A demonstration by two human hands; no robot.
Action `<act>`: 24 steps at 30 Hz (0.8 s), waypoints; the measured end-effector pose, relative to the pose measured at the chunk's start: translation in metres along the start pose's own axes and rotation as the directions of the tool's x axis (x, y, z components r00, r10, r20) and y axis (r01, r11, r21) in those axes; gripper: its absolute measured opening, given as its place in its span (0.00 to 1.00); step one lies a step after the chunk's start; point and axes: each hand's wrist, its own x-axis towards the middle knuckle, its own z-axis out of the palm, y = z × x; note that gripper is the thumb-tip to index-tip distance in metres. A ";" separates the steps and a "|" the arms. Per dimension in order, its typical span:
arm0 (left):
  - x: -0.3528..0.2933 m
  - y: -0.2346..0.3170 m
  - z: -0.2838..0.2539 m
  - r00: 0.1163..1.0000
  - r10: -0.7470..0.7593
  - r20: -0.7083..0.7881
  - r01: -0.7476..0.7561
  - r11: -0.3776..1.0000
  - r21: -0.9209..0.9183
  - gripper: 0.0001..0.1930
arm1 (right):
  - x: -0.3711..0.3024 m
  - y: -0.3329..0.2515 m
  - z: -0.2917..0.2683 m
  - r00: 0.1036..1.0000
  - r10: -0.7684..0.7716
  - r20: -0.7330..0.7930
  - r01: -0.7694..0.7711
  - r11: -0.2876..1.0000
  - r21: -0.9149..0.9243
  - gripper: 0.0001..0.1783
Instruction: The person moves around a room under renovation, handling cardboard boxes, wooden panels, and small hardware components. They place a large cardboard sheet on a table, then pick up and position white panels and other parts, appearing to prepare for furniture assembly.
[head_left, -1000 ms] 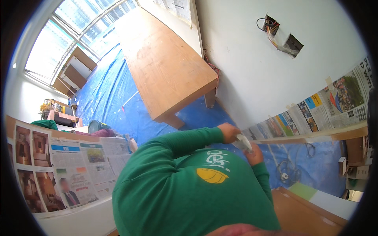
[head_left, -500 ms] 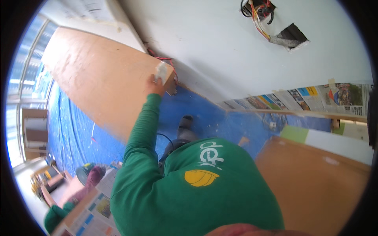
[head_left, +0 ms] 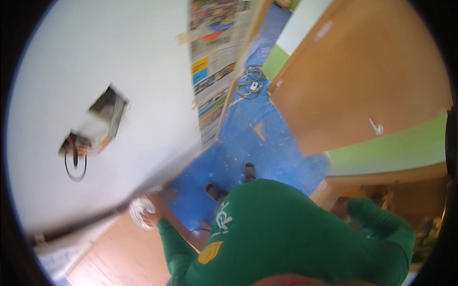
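My left hand [head_left: 150,218] is at the end of a wide light-brown wooden panel [head_left: 119,250], its fingers closed on a white, crumpled-looking bundle [head_left: 141,211]. Motion blur hides what exactly the bundle is. It sits at the panel's corner, close to the wall. On the other side, my right hand [head_left: 339,208] hangs out past my body, beside a brown wooden edge. It is dark and blurred there, so its fingers do not show clearly.
The pale wall [head_left: 157,62] has a cut-out with loose wires [head_left: 76,145]. Newspaper [head_left: 214,62] is taped along its edge. Blue sheeting [head_left: 238,138] covers the floor, with a coiled cable [head_left: 251,83] on it. At right stands a brown door [head_left: 358,71] with a handle [head_left: 377,127].
My view has swung far to the right, bringing the door and my right arm into sight. My left hand stays at the panel's end with the white bundle.
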 end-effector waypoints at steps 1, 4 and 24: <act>-0.001 0.008 0.009 0.996 0.072 -0.056 -0.074 0.996 -0.045 0.35 | 0.005 0.000 0.006 1.000 -0.019 -0.004 0.019 1.000 -0.006 0.25; -0.032 0.056 0.041 0.876 0.420 -0.237 -0.421 0.906 0.048 0.31 | -0.004 -0.005 0.002 0.998 -0.044 0.054 0.044 0.999 0.004 0.24; -0.305 0.460 -0.143 -0.482 0.638 0.601 -0.102 0.640 -0.761 0.20 | -0.045 0.266 -0.182 0.866 -0.499 0.009 0.494 0.860 0.125 0.21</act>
